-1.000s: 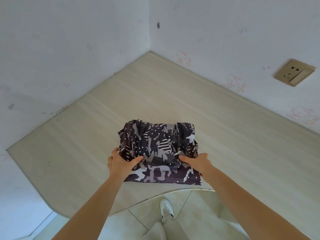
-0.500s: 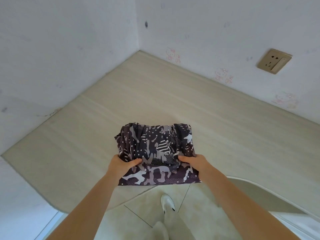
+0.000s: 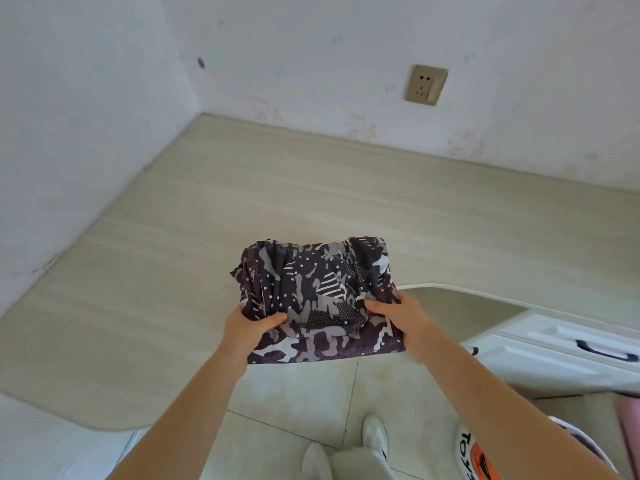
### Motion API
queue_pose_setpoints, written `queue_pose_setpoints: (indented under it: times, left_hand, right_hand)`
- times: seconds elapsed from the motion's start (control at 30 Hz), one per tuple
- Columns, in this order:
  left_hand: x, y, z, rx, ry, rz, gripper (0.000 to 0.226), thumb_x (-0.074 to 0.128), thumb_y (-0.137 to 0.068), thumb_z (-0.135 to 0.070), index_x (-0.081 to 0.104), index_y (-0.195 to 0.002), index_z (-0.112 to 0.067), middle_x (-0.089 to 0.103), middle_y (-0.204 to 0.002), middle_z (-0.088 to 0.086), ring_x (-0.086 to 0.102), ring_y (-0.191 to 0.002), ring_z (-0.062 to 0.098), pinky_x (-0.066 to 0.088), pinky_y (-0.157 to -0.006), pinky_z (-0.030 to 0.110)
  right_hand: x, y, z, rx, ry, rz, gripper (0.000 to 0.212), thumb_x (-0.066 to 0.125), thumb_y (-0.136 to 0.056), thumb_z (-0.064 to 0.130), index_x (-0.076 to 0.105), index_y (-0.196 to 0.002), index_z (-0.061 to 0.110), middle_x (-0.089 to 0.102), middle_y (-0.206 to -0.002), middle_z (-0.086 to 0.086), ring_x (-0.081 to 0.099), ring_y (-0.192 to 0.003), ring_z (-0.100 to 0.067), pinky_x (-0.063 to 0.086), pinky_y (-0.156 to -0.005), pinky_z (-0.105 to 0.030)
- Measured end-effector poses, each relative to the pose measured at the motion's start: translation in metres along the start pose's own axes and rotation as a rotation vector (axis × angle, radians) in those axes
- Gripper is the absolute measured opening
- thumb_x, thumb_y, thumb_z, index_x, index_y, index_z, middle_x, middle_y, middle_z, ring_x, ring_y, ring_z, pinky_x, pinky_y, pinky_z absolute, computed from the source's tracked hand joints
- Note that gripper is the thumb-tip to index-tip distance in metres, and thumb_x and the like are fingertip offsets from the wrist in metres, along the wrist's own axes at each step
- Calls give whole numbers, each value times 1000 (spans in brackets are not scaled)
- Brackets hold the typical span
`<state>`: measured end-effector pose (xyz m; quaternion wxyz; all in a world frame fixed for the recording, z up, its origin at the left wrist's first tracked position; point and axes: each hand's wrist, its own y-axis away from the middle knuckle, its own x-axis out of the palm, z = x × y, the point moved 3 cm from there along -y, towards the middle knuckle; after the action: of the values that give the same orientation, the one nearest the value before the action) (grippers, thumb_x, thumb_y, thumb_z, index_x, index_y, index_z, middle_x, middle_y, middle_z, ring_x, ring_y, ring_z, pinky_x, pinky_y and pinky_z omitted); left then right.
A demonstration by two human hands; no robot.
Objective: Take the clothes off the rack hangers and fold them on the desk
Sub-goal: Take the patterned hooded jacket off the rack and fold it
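I see a folded camo garment [image 3: 317,299], dark with grey and white patches, gripped at its near corners by both hands. My left hand [image 3: 251,329] pinches the left side with the thumb on top; the right hand [image 3: 401,318] grips the right side the same way. The bundle's near edge hangs past the desk [image 3: 173,271] rim, above the tiled floor [image 3: 304,400]; whether its far part rests on the desk I cannot tell. The desk is pale wood and fills a corner between two white walls. A beige socket [image 3: 426,84] sits on the far wall. White drawers [image 3: 561,351] stand at right, and white shoes [image 3: 375,438] show below.
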<state>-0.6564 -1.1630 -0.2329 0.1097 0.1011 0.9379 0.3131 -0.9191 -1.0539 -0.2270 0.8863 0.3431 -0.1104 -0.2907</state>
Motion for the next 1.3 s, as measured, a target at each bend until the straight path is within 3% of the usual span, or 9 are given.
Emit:
queue_pose_setpoints:
  times: [0.3,0.47,0.57,0.67,0.77,0.83,1.1,1.2,1.3]
  left_hand:
    - [133,44,8,146,-133,194,55,89,-65,-17,62,-113,-21,72,-105,0,69,-94,20,56,-85,43]
    - [232,94,33,196,-244,318,57,87,-67,-17,60,-117,-20,70,-107,-2,67,-97,18,54,-86,38]
    - [295,132,60,225,-321,386,54,86,-69,-14,60,-115,-19,70,-105,-2,67,-96,16,54,-86,35]
    - [356,172,99,199,-382,483,52,85,-70,-11,59,-113,-23,70,-104,-7,67,-96,12,52,-82,28]
    - [408,199,143,110,-447,582,55,87,-68,-11,59,-113,-27,72,-104,-7,67,-98,13,53,-89,34]
    - [442,210,172,41,-492,649,57,88,-66,-12,60,-112,-27,74,-101,-9,68,-99,14,52,-93,39]
    - [539,206,266,-55,-725,775,74,91,-59,-15,49,-120,-26,68,-112,-7,64,-106,14,48,-98,38]
    - [572,197,297,11,-817,796,72,86,-69,-13,43,-125,-22,62,-113,-10,60,-103,7,46,-83,25]
    - [600,181,336,124,-874,751,90,84,-71,-11,29,-142,-21,57,-124,-5,57,-106,12,44,-90,27]
  right_hand:
    - [-148,46,-40,-43,-156,-185,42,83,-72,13,63,-110,10,73,-98,-12,71,-86,-32,58,-80,-50]
    - [-257,82,-79,-74,-268,-268,33,80,-75,11,63,-102,15,73,-94,-9,72,-82,-28,59,-67,-39]
    - [-328,108,-114,-40,-319,-302,40,80,-75,10,63,-111,11,73,-98,-12,72,-85,-33,59,-77,-48]
    - [-400,134,-155,0,-372,-308,41,76,-78,4,61,-116,8,73,-100,-15,71,-86,-36,59,-74,-49]
    - [-460,154,-194,48,-384,-342,41,75,-79,4,59,-115,15,74,-98,-14,72,-83,-34,59,-66,-43]
    - [-498,160,-223,99,-377,-378,45,76,-78,6,58,-118,16,74,-99,-13,73,-83,-33,60,-71,-46]
    - [-582,151,-334,253,-420,-501,46,72,-80,-1,56,-118,17,73,-101,-10,73,-84,-31,58,-77,-54]
    - [-595,129,-374,293,-390,-597,44,69,-80,-3,54,-118,13,71,-101,-8,72,-81,-27,59,-73,-44]
    - [-600,100,-405,315,-314,-704,42,64,-85,-1,48,-122,11,64,-107,-7,66,-87,-21,56,-75,-37]
